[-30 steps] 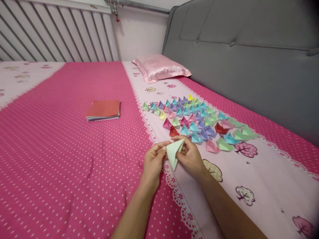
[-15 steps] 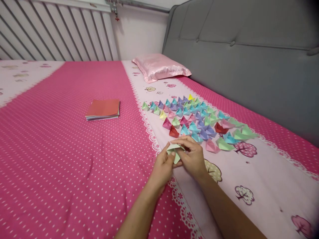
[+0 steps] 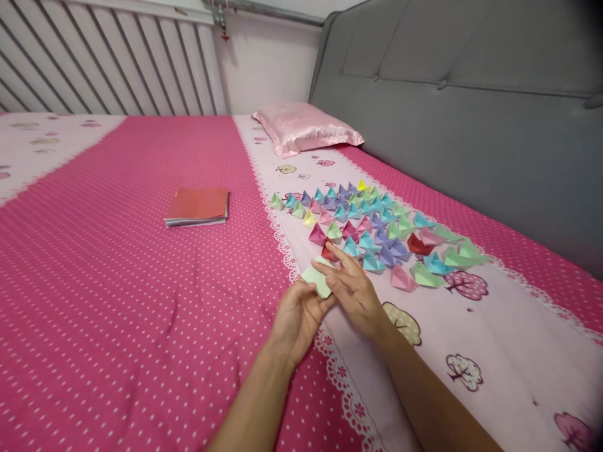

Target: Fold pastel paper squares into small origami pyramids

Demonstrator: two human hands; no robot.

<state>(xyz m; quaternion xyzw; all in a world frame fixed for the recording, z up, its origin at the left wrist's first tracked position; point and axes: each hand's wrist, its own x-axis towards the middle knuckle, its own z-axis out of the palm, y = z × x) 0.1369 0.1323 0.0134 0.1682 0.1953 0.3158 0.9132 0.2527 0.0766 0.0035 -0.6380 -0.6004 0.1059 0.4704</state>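
A pale green piece of folded paper (image 3: 316, 280), flattened into a small square-like shape, is pinched between the thumb and fingers of my left hand (image 3: 298, 317). My right hand (image 3: 355, 294) lies over the paper's right side with its fingers stretched out, one fingertip touching the upper face. Just beyond my hands stand rows of small folded paper boats (image 3: 367, 242) in green, blue, purple, pink, red and yellow. The nearest red boat (image 3: 328, 252) is partly hidden behind my right fingers.
A stack of coloured paper (image 3: 196, 204), red on top, lies to the left on the pink dotted bedspread (image 3: 141, 301). At the back rests a pink satin pillow (image 3: 306, 129). A grey padded headboard (image 3: 452, 132) runs along the right, and a white radiator (image 3: 108, 59) stands behind the bed.
The green paper has gone from an opened, pocket-like fold to a flat square, tilted and shifted slightly left. My right fingers have come out of the fold and stretched across it.
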